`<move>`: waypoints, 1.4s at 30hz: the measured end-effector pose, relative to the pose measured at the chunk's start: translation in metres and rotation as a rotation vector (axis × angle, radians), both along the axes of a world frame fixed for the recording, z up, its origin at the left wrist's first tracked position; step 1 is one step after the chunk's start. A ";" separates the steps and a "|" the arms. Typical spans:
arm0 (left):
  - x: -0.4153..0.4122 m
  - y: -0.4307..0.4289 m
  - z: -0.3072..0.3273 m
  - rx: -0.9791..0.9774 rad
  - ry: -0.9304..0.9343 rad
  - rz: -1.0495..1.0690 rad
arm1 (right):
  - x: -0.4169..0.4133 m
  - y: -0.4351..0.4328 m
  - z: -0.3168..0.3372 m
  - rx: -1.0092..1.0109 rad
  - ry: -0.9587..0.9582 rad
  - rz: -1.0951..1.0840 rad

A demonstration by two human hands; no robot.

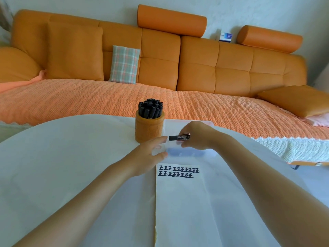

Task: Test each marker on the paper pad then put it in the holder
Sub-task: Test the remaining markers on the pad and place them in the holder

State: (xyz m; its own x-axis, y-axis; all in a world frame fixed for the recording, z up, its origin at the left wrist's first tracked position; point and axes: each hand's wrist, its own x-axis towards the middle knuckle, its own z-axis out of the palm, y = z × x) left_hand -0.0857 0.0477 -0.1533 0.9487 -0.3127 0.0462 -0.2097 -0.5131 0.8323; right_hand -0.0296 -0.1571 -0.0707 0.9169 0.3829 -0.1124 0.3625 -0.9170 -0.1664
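Right hand (195, 136) grip grasps a marker (179, 137); left hand (151, 152) grip released near the holder (149, 129)

An orange sofa (195, 68) fills the view from 9 to 3 o'clock; a plaid cushion (124, 65) leans at 11; two bolsters (171, 21) top its back at 12 and 2; a small box (226, 36) sits between them; a woven orange throw (89, 100) covers the seat; a white table (62, 157) spreads from 6.

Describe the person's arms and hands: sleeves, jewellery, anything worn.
Both arms are bare: no sleeve shows on the left forearm or the right forearm. The left hand and right hand wear no gloves, and no ring, watch or bracelet is visible.
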 end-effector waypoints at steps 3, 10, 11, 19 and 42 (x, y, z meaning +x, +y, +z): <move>-0.002 0.004 0.001 0.025 0.008 0.016 | -0.005 0.009 -0.002 0.064 -0.019 -0.018; -0.014 0.002 0.013 -0.002 -0.288 0.168 | -0.038 0.010 0.000 0.498 0.040 -0.102; -0.018 0.000 0.017 -0.024 -0.306 0.169 | -0.045 0.009 -0.002 0.594 0.087 -0.113; -0.044 -0.019 0.022 0.165 -0.212 0.085 | -0.082 -0.009 -0.036 1.294 0.321 -0.304; -0.042 -0.043 0.018 0.255 -0.454 0.043 | -0.092 -0.036 -0.061 0.238 -0.190 0.175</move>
